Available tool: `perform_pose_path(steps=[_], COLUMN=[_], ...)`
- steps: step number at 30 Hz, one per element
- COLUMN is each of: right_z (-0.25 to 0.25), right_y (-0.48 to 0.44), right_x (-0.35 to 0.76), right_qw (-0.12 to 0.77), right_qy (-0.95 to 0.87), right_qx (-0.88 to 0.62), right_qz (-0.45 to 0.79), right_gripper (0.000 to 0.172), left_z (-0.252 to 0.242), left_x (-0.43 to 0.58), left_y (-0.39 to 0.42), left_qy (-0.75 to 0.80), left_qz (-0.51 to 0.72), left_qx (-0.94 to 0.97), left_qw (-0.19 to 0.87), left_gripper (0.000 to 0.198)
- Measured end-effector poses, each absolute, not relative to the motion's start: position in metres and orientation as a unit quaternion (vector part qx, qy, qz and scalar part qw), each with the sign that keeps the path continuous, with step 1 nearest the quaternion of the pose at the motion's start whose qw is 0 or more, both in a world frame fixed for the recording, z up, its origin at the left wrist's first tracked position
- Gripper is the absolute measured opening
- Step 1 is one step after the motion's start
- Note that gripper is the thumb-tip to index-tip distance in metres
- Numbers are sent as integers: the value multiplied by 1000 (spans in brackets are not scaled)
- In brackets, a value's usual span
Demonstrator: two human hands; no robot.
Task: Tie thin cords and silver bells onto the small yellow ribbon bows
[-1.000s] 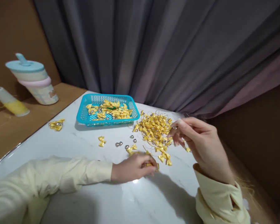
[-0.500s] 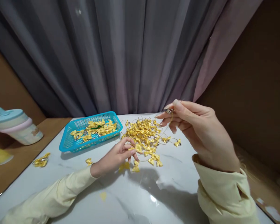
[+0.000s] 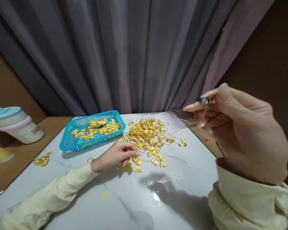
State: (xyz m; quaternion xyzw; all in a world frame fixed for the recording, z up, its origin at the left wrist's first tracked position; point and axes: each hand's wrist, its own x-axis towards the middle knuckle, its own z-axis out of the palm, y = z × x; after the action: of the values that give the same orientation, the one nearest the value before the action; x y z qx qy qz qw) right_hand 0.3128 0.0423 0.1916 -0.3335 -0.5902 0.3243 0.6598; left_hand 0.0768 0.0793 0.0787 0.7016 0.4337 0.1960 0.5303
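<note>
Background: a grey-violet curtain (image 3: 124, 57) is hanging in deep vertical folds behind a white, grey-veined tabletop (image 3: 124, 204), whose glossy face is catching a bright glint. Containers: one turquoise plastic basket (image 3: 68, 132), perforated and rectangular with rounded corners, is standing at the far left of the tabletop and holding a heap of yellow bows (image 3: 105, 127), silvery beads among them and a small green item (image 3: 99, 126) lying on top; one pale tumbler (image 3: 20, 127), with blue lid and pink band, is standing on the brown ledge (image 3: 50, 123) at left, a yellow-and-white container (image 3: 1, 154) showing partly beside it. Loose stock: a pile of satiny bows (image 3: 145, 131), with thin looped cords and round shiny beads, is lying right of the basket; a small bow cluster (image 3: 42, 159) is resting near the left edge; clear plastic film (image 3: 175, 123) is lying behind the pile. Hands, well apart: the left hand (image 3: 116, 155) is reaching to the pile's near edge, thumb and fingers bent close together at a bow, its grip being unclear; the right hand (image 3: 247, 124) is pinching a silvery bead (image 3: 204, 101) between thumb and finger above the tabletop, a fine yellowish thread (image 3: 205, 111) hanging below, the other fingers loosely curling.
</note>
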Motion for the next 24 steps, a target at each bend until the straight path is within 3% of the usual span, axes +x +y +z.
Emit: perform_pose_path(steps=[15,24], right_z=[189,191], right_y=[62,55], right_x=[330,330], right_qw=[704,701], right_qy=[-554,-554], right_qx=[-352,-381], right_qz=[271,237], right_gripper=[13,15], left_z=[84,89], left_x=[71,70], left_y=[81,83], left_qy=[361,375], left_qz=[177,179], left_qx=[702,723], left_qw=[588,552], left_gripper=[24,27])
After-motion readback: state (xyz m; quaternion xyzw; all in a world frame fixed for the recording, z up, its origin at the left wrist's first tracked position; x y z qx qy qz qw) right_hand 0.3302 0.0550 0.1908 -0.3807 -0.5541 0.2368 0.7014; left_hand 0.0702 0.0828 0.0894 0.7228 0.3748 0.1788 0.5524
